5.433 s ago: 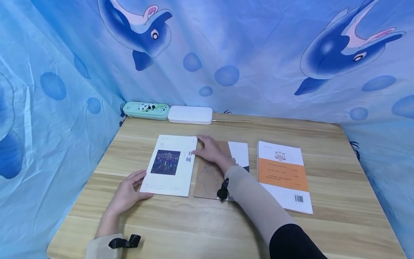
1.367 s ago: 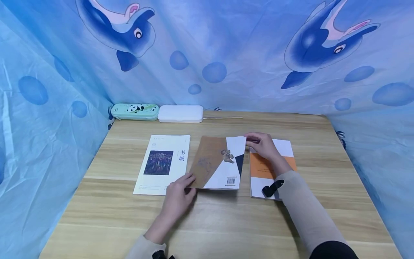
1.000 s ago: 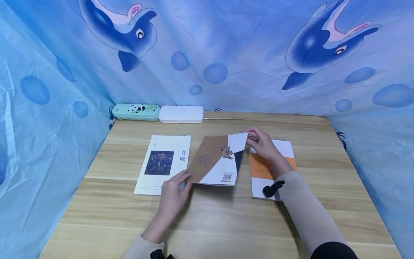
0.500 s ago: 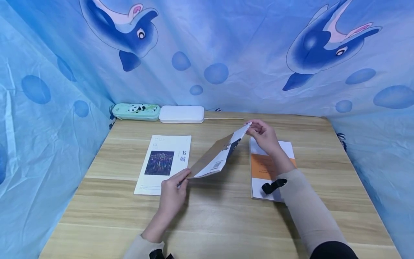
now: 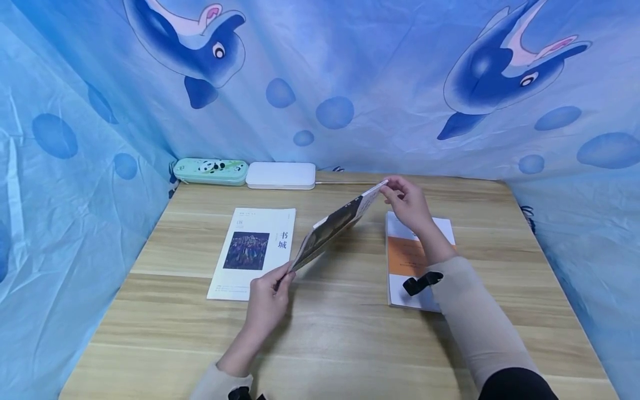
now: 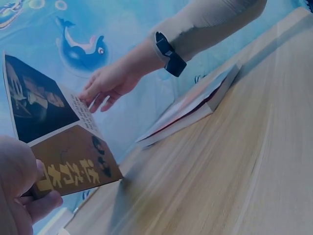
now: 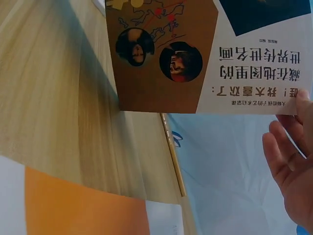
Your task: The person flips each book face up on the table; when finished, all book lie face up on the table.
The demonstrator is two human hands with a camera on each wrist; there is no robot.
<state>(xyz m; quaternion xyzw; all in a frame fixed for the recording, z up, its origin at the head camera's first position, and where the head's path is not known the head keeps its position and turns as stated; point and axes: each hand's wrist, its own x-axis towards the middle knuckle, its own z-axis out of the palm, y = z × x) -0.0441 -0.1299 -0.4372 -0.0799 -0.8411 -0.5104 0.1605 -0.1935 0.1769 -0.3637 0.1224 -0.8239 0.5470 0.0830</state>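
A thin brown-and-white book [image 5: 334, 223] is tilted steeply above the middle of the table, seen nearly edge-on in the head view. My left hand [image 5: 268, 300] pinches its near left corner between thumb and fingers. At the far right corner my right hand [image 5: 411, 206] pinches the edge. The right wrist view shows the book's cover [image 7: 168, 93], with round portraits and upside-down Chinese characters. To the left lies a white book [image 5: 250, 250] with a dark picture, partly covered by my left hand. Under my right forearm lies an orange-and-white book [image 5: 407, 257].
Along the table's back edge stand a green panda pencil case [image 5: 211, 171], a white case [image 5: 281, 175] and a thin stick [image 5: 345, 183]. A blue dolphin-print cloth [image 5: 390, 83] hangs behind the wooden table [image 5: 330, 355] and at its sides.
My hands left the white book and took hold of the brown-and-white one. It has been lifted and turned, its barcode side swinging away from view, while my right hand rose.
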